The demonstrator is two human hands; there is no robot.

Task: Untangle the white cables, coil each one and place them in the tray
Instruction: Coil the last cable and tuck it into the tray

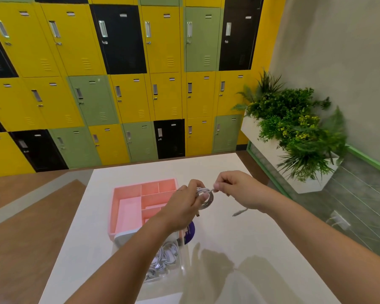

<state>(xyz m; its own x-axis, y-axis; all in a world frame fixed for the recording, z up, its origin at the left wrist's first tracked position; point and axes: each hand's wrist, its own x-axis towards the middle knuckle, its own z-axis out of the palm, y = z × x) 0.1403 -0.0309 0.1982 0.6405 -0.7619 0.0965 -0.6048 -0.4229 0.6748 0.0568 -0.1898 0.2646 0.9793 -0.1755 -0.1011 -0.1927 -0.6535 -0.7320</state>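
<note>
Nearest to me, on the near side of the pink plastic compartment tray [116, 207], sits a clear plastic tub [180, 263] holding a tangle of white cables [165, 256]. My left forearm [127, 253] passes over it. The tub and the tray both stand on the pale glossy bench [217, 242], the tub touching or just beside the tray's near edge. A round purple-labelled thing [190, 232] peeks out by the tray's near right corner, too hidden by my wrist to name. Just beyond the tray's right edge and lifted above the bench, my left grip [184, 201] is curled around a small coil of white braided cable [207, 198], fingers through and over the loops, with a thin ring [179, 190] on one finger. My right grip [235, 189], further right of the tray, pinches the strand coming off the top of the coil between thumb and fingertips. A loose cable end [239, 212] dangles blurred beneath that hand. Beyond the tray's far edge rises a wall of yellow, green and black metal lockers [130, 84], and to the far right stands a white planter of green foliage [294, 128].
</note>
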